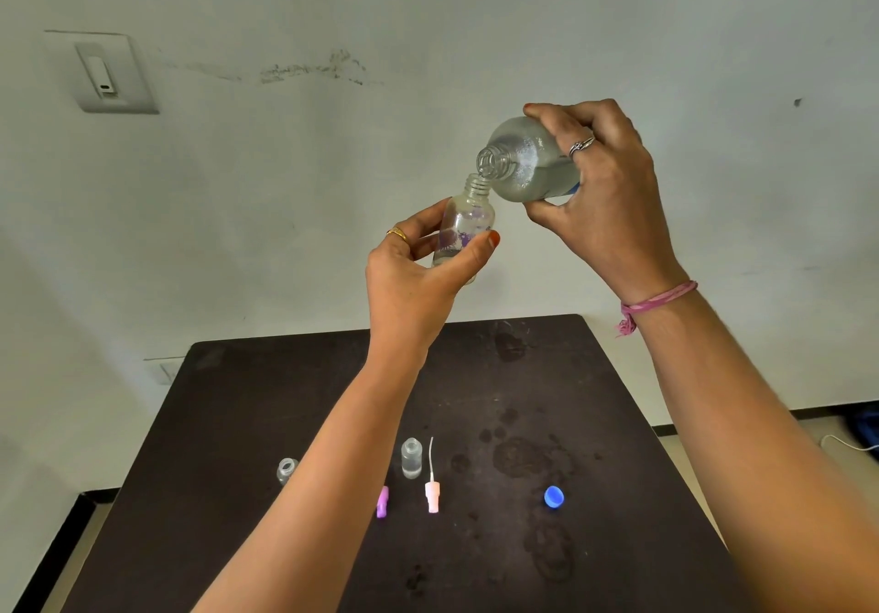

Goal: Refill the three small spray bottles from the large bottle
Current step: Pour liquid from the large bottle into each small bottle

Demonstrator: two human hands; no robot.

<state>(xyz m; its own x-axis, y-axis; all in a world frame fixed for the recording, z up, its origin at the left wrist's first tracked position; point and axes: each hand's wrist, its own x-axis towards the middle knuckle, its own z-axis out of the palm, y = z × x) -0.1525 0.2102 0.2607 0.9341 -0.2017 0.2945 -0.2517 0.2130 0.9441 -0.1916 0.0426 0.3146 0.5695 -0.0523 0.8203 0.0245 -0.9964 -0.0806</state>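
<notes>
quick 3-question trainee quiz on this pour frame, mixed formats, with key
1. True or false: the large bottle is tilted in the right hand with its mouth at the neck of the small spray bottle held by the left hand.
2. How many small bottles stand open on the table? A) none B) one C) two
3. Fill in: the blue cap lies on the table to the ___ of the pink spray head.

Key: 1 true; 2 C, a clear bottle beside the pink spray head and another bottle partly hidden behind the left forearm; 3 right.
</notes>
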